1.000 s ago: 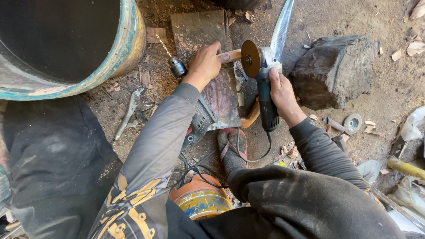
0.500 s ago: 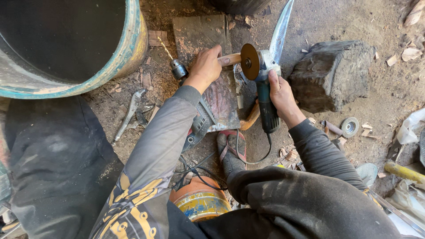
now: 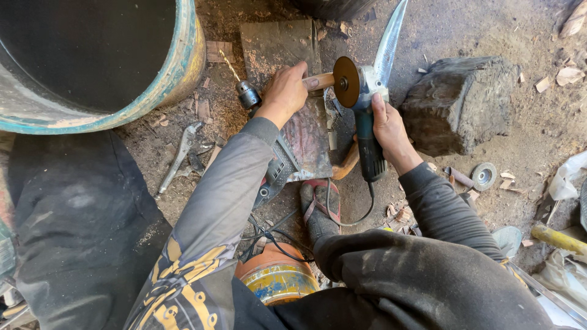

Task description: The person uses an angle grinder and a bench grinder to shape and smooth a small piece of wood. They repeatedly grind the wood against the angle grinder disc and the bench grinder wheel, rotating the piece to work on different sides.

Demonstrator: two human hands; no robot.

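Surface: bare dirt floor (image 3: pixel 538 116), packed, dusty, littered with wood chips and shavings. Work goes on at floor level, on a flat rusty metal plate (image 3: pixel 306 140) lying at centre.

Left hand (image 3: pixel 286 91): grip clamped around the wooden handle (image 3: pixel 319 81) of a long knife. Its bright, tapering blade (image 3: pixel 389 46) points toward 1 o'clock, past the frame's top.

Right hand (image 3: pixel 386 125): grip wrapped around the dark teal body of an angle grinder (image 3: pixel 367 131), thumb along the top. The brown abrasive disc (image 3: pixel 346 81) stands on edge right where handle meets blade; contact looks likely, cannot confirm.

Around: electric drill (image 3: pixel 269 165) with chuck and thin bit at 11 o'clock, partly under the left sleeve. Large round drum (image 3: pixel 177 73), teal-painted rim, fills 10 o'clock. Rough dark wood block (image 3: pixel 461 101) at 3 o'clock, near the grinder. Wrench (image 3: pixel 177 156) at 9 o'clock. Spare grinding disc (image 3: pixel 484 176) at 4 o'clock.

Room to move: tight between drum and block; open dirt toward 2 o'clock.
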